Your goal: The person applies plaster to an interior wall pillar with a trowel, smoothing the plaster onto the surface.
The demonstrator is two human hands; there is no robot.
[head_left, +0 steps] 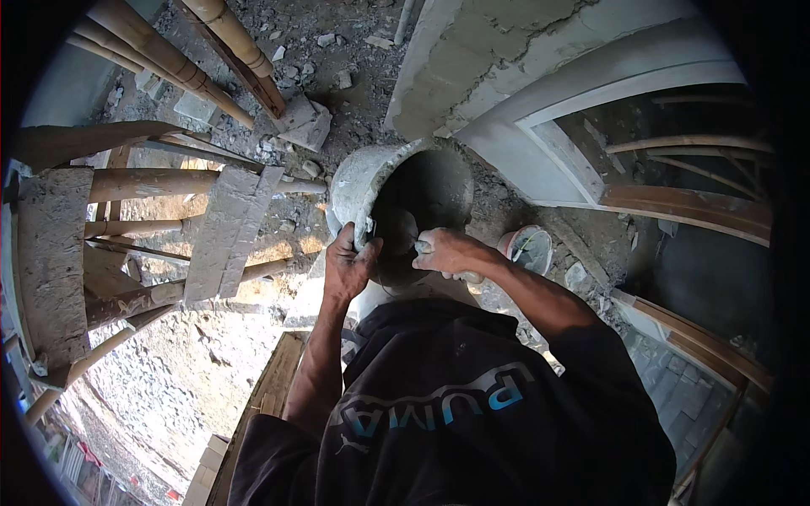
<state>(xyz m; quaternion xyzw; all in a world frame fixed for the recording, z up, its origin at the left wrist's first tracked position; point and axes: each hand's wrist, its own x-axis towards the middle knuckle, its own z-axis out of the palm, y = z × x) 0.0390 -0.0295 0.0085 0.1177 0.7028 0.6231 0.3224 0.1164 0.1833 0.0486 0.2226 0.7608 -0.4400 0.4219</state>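
A large grey bucket, crusted with cement, is tipped so that its dark mouth faces me. My left hand is closed on the near left part of its rim, thumb toward the opening. At the near right of the mouth, my right hand is curled shut around what looks like a trowel. Its rounded grey blade shows dimly inside the bucket; the fingers mostly hide the handle. Shadow conceals the bucket's far inside.
Right of my right hand stands a small pail with grey stuff in it. Bamboo poles and mortar-stained boards form scaffolding at left. A concrete chunk lies among rubble ahead. A white frame borders the right.
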